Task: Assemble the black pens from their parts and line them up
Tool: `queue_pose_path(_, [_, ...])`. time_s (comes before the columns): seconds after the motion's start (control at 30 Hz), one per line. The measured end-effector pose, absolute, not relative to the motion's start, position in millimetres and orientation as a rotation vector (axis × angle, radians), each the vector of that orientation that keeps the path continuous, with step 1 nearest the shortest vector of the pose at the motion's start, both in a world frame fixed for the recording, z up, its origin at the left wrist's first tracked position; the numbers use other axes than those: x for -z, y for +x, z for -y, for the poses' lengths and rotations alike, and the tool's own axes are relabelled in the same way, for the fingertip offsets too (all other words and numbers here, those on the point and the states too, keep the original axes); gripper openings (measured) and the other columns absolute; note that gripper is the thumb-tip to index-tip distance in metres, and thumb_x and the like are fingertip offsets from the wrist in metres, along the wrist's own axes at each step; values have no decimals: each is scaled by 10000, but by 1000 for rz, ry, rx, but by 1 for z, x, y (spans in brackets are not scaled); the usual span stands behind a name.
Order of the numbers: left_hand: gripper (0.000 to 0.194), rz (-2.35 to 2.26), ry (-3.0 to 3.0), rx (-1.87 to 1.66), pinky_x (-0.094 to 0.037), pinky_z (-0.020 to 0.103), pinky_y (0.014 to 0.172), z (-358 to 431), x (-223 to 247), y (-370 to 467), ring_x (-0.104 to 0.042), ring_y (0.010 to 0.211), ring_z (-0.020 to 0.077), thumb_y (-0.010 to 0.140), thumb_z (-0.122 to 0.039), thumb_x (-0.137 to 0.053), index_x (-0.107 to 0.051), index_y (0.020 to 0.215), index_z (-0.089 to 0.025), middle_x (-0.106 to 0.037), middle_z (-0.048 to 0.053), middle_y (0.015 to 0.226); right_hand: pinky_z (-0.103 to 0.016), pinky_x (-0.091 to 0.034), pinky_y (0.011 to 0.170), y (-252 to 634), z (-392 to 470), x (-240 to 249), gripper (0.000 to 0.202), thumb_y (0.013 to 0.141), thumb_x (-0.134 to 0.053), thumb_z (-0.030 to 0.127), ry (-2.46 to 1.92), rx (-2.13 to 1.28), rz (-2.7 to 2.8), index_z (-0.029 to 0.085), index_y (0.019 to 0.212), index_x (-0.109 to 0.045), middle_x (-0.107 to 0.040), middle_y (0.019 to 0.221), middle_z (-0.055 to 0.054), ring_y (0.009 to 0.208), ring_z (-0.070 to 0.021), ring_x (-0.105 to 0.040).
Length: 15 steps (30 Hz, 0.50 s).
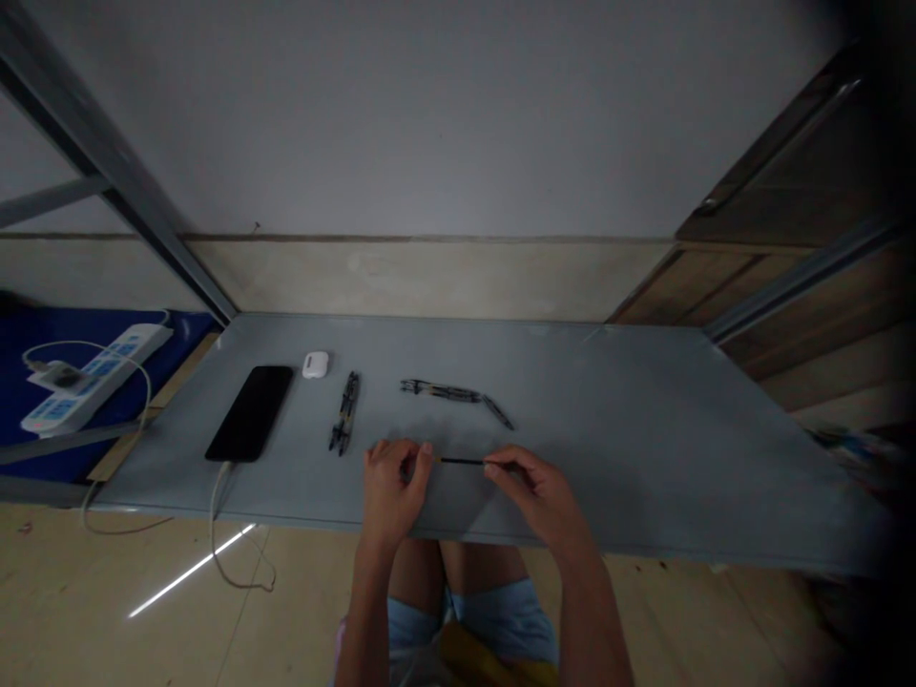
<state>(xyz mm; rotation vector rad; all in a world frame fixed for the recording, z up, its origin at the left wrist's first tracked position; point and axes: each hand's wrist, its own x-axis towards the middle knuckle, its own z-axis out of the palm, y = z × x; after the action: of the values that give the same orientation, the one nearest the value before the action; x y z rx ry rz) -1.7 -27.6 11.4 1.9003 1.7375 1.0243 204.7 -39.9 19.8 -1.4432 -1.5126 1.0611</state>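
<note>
The left hand has its thumb and bent fingers pinched together on one end of a thin black stick; the right hand pinches the other end between thumb and forefinger. The stick runs nearly level from hand to hand, its middle bare, above the gray table. The table's near edge passes under the forearms. Beyond the hands lie a row of pens and a small bundle, with tabletop stretching well to the right.
</note>
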Motion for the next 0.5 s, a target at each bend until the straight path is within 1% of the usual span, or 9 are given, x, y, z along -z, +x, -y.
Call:
queue_pose_path(0.1, [344,-1743,1910,-1013,-303,309,685,28,-11,-1,-500,661,157,917,-361,-488,-537,626,-185,-539,-12,581,-269,-449,742,203,39,-22,280,901,-520,396,-1456,-1072,1532,203,734,-636,-661,743,-10,769,-173,-620])
queue_pose_path(0.17, [347,-1744,1917,-1005,-300,306,694,28,-11,0,-499,672,155,921,-367,-482,-541,633,-182,-542,-13,590,-263,-441,713,202,39,-22,310,907,-506,401,-1469,-1068,1539,198,699,-615,-640,705,-6,736,-168,-607])
queue_pose_path(0.27, [346,-1743,1927,-989,-301,303,700,28,-12,0,-497,671,153,921,-371,-477,-546,642,-179,-540,-15,592,-255,-433,676,203,39,-20,228,875,-564,391,-1478,-1036,1539,204,764,-635,-631,717,0,722,-164,-588])
queue_pose_path(0.4, [347,-1747,1925,-980,-302,300,697,28,-12,0,-497,664,152,920,-368,-475,-537,636,-179,-531,-20,583,-263,-446,741,205,39,-17,154,845,-615,360,-1438,-1018,1501,221,887,-665,-664,831,-10,807,-173,-605])
queue_pose_path(0.5, [346,-1750,1923,-979,-301,299,692,28,-12,1,-499,669,154,921,-369,-478,-538,637,-182,-538,-19,591,-267,-449,752,205,39,-17,154,839,-624,360,-1428,-1029,1469,224,896,-669,-668,840,-13,817,-176,-611])
